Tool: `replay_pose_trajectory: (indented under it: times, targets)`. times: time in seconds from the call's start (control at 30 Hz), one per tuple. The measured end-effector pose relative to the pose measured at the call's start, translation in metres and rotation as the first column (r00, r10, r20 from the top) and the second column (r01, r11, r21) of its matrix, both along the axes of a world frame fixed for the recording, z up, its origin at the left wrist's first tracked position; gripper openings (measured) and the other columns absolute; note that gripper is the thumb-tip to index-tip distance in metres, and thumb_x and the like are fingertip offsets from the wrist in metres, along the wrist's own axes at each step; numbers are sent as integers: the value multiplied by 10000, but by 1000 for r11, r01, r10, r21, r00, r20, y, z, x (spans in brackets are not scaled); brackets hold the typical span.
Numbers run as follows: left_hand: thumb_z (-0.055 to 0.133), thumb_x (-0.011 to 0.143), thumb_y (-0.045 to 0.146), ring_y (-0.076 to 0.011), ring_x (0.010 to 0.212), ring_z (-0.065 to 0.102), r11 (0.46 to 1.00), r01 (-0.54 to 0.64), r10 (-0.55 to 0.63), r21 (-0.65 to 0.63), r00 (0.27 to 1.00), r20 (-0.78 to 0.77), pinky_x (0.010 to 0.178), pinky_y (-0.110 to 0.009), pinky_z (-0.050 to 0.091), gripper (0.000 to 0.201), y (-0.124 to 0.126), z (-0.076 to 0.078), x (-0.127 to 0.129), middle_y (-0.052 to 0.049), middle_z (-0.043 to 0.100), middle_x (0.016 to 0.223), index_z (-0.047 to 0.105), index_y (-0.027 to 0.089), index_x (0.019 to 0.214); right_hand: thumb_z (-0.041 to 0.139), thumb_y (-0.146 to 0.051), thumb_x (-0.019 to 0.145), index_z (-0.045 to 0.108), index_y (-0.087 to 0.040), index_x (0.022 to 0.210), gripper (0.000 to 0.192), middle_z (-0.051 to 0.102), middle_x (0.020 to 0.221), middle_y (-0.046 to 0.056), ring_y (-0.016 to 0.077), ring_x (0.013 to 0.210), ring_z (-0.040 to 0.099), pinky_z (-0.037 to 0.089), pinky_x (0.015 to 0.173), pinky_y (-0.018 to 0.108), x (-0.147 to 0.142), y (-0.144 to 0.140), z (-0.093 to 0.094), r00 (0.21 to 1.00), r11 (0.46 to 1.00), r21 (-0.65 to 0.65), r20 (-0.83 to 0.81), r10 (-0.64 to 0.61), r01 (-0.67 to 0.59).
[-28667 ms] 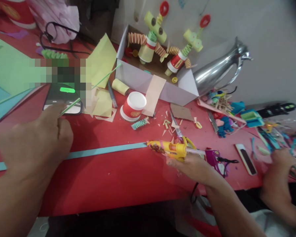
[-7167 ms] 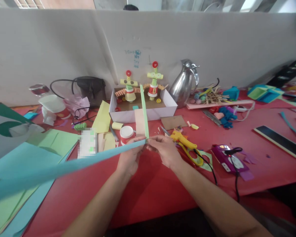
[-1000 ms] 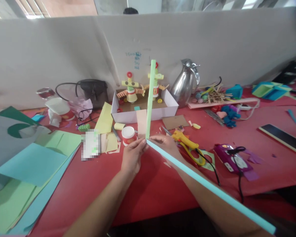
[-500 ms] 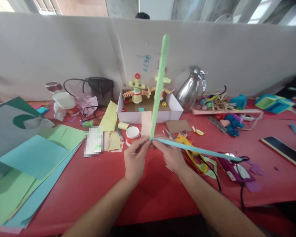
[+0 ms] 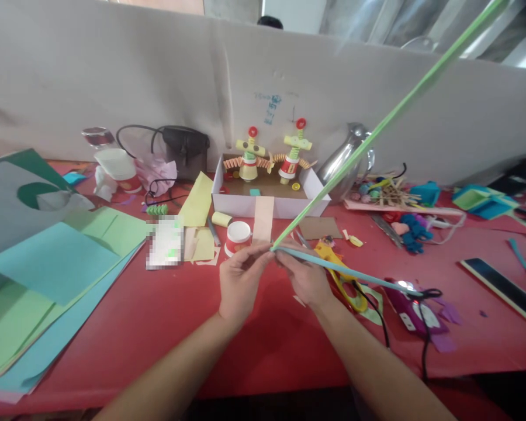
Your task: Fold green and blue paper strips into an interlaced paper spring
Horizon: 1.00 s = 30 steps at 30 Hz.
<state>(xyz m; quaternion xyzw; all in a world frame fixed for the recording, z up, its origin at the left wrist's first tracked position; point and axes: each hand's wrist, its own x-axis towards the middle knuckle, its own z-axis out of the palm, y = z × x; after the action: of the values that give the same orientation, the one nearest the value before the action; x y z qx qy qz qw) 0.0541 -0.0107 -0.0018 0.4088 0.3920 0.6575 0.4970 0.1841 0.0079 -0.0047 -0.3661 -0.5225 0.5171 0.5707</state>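
Worktop (image 5: 158, 333): red-covered, carrying the following, left to right.

Paper sheets (image 5: 52, 260): green and blue, overlapping, at the near left.

Bag (image 5: 184, 152): dark, upright, near the wall (image 5: 158, 76).

Yellow sheet (image 5: 197, 202): slanted, in front of the bag.

Paper cup (image 5: 238, 238): red and white, just beyond the left hand (image 5: 269, 252).

Left hand: thumb and fingers pinching the green strip (image 5: 355, 156) where it meets the blue strip (image 5: 359, 273).

Box (image 5: 289, 207): white-walled, open-topped, with two paper figures (image 5: 248, 168) standing inside.

Green strip: slanting from the fingertips to upper right, passing in front of the jug (image 5: 342, 155).

Right hand (image 5: 280, 254): fingers closed on the blue strip, against the left fingertips.

Blue strip: running rightward, across the yellow glue gun (image 5: 328, 254) and toward the purple device (image 5: 429, 318).

Jug: metallic, behind the box's right end.

Purple device: black cable on top.

Phone (image 5: 504, 289): dark-faced, lying flat at far right.
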Motion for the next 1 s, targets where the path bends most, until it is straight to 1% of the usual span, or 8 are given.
replay_pose_trajectory:
  times: [0.27,0.43,0.53,0.63,0.7,0.77,0.83,1.0]
  targets:
    - [782,745,243,-138,708,663,1000,19,-17,-25,995,95,748,-288,563,124,6,-4,0,-27,735,755,775,190,857,734,-308,796,780,-286,883,101,694,938,22,184,776,612,509,709,346,-5,-3,1,999,999,-18,-16,-46,46]
    - [801,726,251,-143,797,676,988,136,-123,-72,978,168,800,-280,552,157,7,1,-3,-40,743,848,756,185,861,721,-299,811,779,-284,815,59,716,947,25,212,863,637,516,779,360,-2,-3,3,980,986,73,121,-157,149]
    - [815,709,267,-147,771,676,979,170,-156,-109,979,131,789,-288,551,196,9,5,-6,-55,745,853,759,165,866,722,-297,809,775,-287,797,55,722,925,21,216,890,644,515,827,366,-1,-2,4,973,980,96,136,-185,173]
    - [805,725,283,-126,686,656,980,153,-141,-127,986,92,738,-271,543,185,11,6,-6,-49,736,789,760,151,846,728,-306,797,770,-275,813,55,723,858,11,209,850,651,520,833,376,-3,-1,3,993,993,-2,17,-118,118]
    - [794,743,295,-116,668,652,982,143,-129,-124,985,113,717,-259,538,173,12,3,-5,-36,731,776,756,159,844,736,-328,784,770,-256,803,82,720,788,9,203,793,650,526,813,384,-5,0,2,996,995,-88,-60,-60,55]
    - [784,759,297,-115,684,659,984,144,-128,-109,982,141,738,-258,541,160,12,0,-3,-25,730,783,752,169,849,739,-347,780,765,-239,765,112,708,729,7,190,740,638,526,786,376,-7,1,1,996,992,-121,-79,-46,36]
    - [779,769,286,-123,736,675,982,158,-140,-99,976,167,793,-268,543,145,13,-2,-2,-25,736,815,749,172,854,731,-343,794,756,-232,763,118,701,733,3,174,731,624,521,760,349,-7,2,0,996,995,-87,-63,-55,49]
    - [799,744,261,-120,796,670,973,208,-179,-98,952,248,847,-267,536,137,15,-8,-1,-17,734,849,742,181,839,700,-272,838,740,-237,872,63,709,894,9,165,825,641,529,755,304,-2,3,-1,995,990,94,10,-102,101]
